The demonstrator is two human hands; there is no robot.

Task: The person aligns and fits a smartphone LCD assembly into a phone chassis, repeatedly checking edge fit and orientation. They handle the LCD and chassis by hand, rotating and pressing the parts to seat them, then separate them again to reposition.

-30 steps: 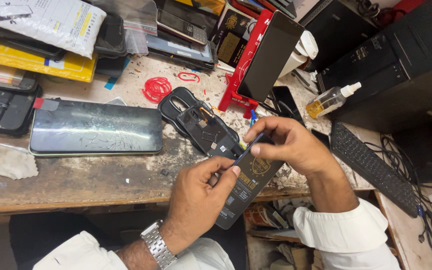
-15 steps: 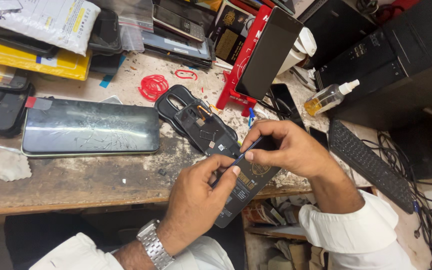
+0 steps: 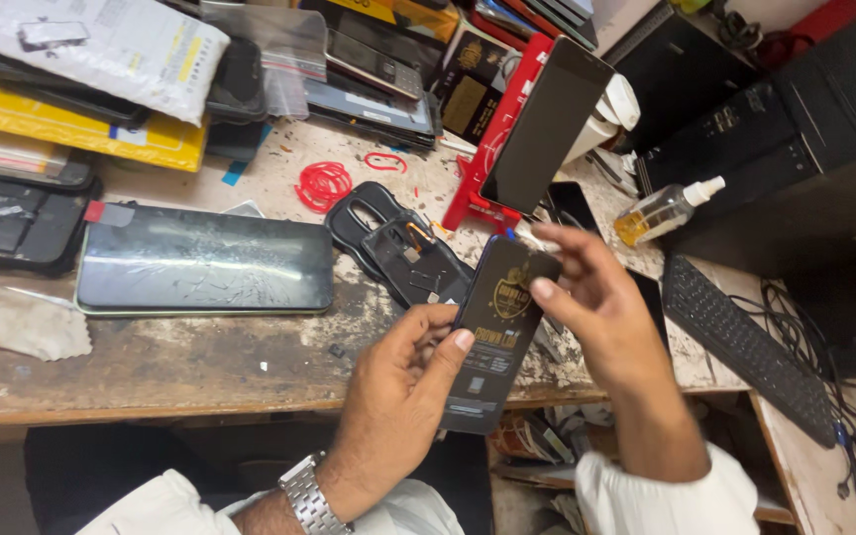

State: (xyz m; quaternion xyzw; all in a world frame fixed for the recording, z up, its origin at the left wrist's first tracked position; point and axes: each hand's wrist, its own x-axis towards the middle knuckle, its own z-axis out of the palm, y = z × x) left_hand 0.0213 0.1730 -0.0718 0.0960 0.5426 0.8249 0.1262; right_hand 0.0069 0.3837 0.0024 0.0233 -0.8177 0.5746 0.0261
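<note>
A flat black packet with gold print (image 3: 495,329), phone-sized, stands tilted above the bench's front edge. My left hand (image 3: 400,396) grips its lower half, thumb on the front; a metal watch is on that wrist. My right hand (image 3: 596,297) is just to the right of the packet's top, fingers apart, thumb touching its right edge. A cracked phone (image 3: 208,266) lies face up on the worn wooden bench (image 3: 200,362) to the left. Two black phone cases (image 3: 400,248) lie behind the packet.
A red stand (image 3: 487,163) props a dark phone panel (image 3: 545,127) upright. Red rubber bands (image 3: 323,184), a small bottle of yellow liquid (image 3: 664,210), a black keyboard (image 3: 750,347), cables, a grey rag (image 3: 20,322) and stacked packages (image 3: 81,59) crowd the bench.
The packet has been raised and turned more upright. My right hand has come off its top and opened, moving right. The view has shifted slightly.
</note>
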